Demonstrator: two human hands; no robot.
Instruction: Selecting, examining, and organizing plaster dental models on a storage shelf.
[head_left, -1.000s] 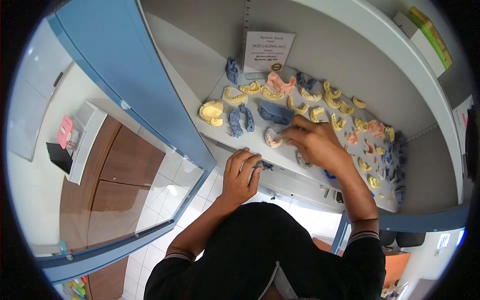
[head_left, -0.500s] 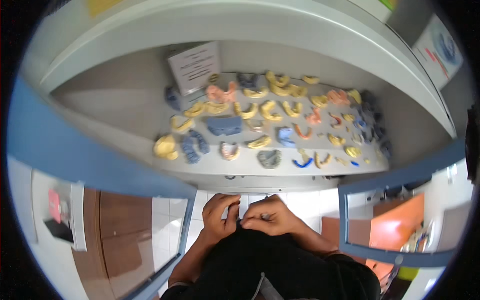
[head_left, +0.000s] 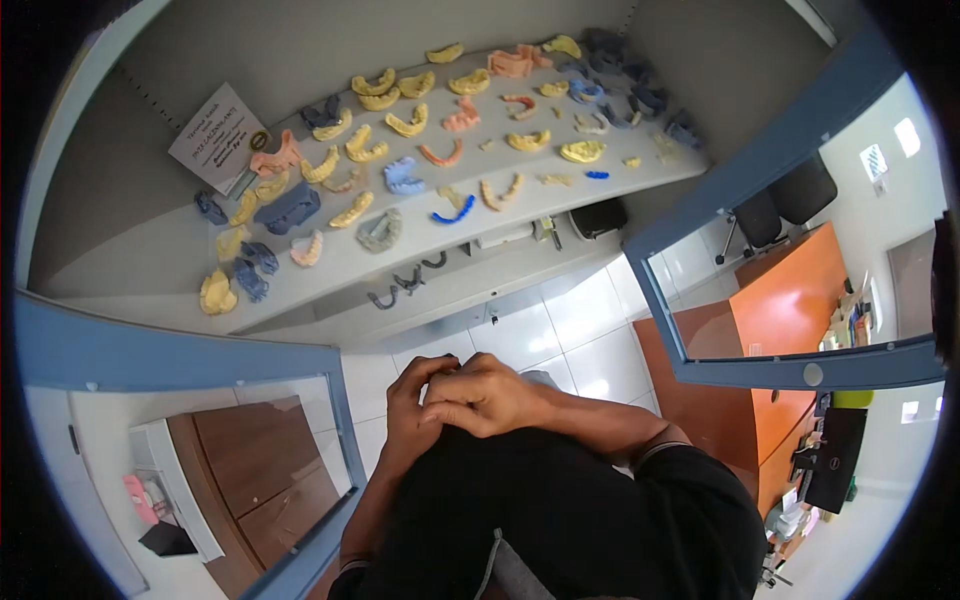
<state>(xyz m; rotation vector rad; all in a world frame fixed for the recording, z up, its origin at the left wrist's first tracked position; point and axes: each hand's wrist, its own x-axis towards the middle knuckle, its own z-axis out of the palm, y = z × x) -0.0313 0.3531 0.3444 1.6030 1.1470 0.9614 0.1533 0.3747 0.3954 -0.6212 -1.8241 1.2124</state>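
Observation:
In front of my dark shirt, my left hand [head_left: 408, 408] and my right hand [head_left: 487, 396] are pressed together. The right fingers are bent and overlap the left fingertips. Both hands are closed, and whatever may lie between them is hidden. Beyond them, a pale shelf [head_left: 338, 268] carries rows of dental models. Among these are a yellow cast [head_left: 217, 293], a blue-grey block-shaped model [head_left: 288, 208], a grey horseshoe-shaped model [head_left: 380, 233] and a pink model [head_left: 275, 155]. Neither hand touches any of them.
Blue-framed glass doors stand open on both sides, the left frame [head_left: 190, 355] and the right frame [head_left: 800, 375] flanking me. A printed card [head_left: 222, 140] leans at the shelf's back left. Dark arch-shaped pieces [head_left: 408, 280] lie on a lower shelf. An orange desk [head_left: 790, 300] stands to the right.
The view has turned, so the shelf now slants up to the right and more of the lower shelf shows. My right hand has come left against my left; a small gap separated them before.

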